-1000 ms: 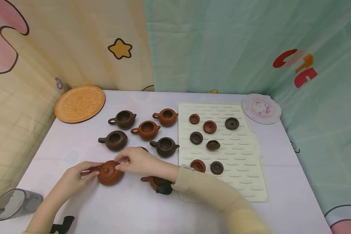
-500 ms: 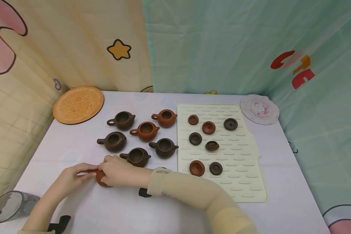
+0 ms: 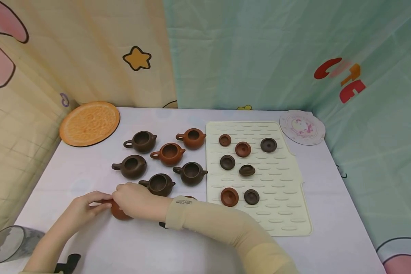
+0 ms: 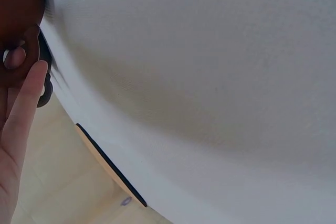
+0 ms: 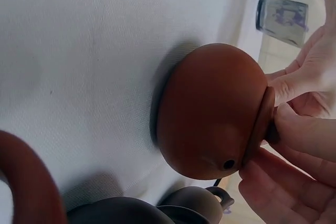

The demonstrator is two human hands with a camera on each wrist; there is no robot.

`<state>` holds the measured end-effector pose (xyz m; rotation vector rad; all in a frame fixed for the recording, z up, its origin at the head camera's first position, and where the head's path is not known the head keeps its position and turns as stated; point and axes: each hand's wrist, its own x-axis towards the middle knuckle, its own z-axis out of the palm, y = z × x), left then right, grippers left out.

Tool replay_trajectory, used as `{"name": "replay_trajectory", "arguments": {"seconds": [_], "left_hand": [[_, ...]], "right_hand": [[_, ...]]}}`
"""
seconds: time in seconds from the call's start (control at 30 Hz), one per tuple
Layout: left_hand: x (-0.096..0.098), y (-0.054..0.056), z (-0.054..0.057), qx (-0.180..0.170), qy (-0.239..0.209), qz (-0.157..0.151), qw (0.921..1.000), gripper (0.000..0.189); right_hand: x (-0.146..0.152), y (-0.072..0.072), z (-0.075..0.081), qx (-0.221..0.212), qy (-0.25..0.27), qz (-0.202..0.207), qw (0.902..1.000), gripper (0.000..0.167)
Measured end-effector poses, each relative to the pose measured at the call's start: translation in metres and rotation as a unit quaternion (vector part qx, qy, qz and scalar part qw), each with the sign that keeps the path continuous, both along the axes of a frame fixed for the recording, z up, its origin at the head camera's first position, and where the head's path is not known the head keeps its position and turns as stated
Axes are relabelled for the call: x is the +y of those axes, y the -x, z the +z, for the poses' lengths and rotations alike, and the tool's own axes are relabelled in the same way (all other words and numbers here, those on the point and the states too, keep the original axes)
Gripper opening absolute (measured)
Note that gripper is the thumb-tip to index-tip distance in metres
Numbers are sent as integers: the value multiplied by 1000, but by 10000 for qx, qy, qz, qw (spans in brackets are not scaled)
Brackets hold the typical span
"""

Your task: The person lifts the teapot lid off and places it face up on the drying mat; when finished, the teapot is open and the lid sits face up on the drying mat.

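Note:
A reddish-brown clay teapot (image 3: 119, 213) stands on the table at front left, largely covered by my right hand (image 3: 135, 199) in the head view. At its left my left hand (image 3: 82, 211) pinches the looped handle (image 4: 26, 64). The right wrist view shows the teapot's round body (image 5: 210, 108), its spout hole facing the camera. A matching lid (image 5: 261, 124) sits on its mouth. Fingers and thumb of my right hand (image 5: 310, 140) grip the lid's knob, which is mostly hidden between them.
Several lidless brown and red teapots (image 3: 169, 153) stand just behind my hands. A cream mat (image 3: 281, 205) at right carries several small lids (image 3: 229, 196). A glass tumbler (image 3: 15, 243) lies by my left forearm. An orange round mat (image 3: 89, 123) and pink disc (image 3: 302, 127) lie at the back.
My right hand has moved left from the teapot's spout side to over its lid, covering most of the pot. My left hand has stayed at the handle.

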<state>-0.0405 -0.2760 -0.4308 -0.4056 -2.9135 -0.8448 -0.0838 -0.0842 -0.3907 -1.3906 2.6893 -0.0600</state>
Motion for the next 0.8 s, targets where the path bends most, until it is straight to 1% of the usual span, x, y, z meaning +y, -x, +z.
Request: {"name": "replay_trajectory", "arguments": {"seconds": [0.13,0.23,0.37,0.5,0.57,0.63,0.67,0.73,0.8], "left_hand": [[3,0,0,30,-88,16,10000,26],[4,0,1,-79,-57,72,9999,25],[5,-1,3,-240,34,142,9996,24],[5,-2,5,-224,79,141,9996,25],[5,-2,5,-198,122,125,9997,25],[5,-2,5,-256,154,119,9995,26],[5,-2,6,-311,177,118,9993,26],[4,-2,6,-376,243,102,9989,28],[5,-2,7,-411,283,84,9987,29]], "right_hand": [[-1,-3,0,317,-94,-93,9994,16],[-2,-4,0,434,-133,-126,9989,15],[-3,-5,0,395,-130,-176,9990,12],[-1,-6,4,248,-116,-207,9994,10],[2,-5,7,6,33,-261,9997,10],[6,-3,10,-418,337,-376,9978,11],[10,-2,11,-695,552,-447,9951,12],[19,0,13,-1284,1041,-624,9843,11],[31,2,15,-1838,1460,-826,9685,11]]}}
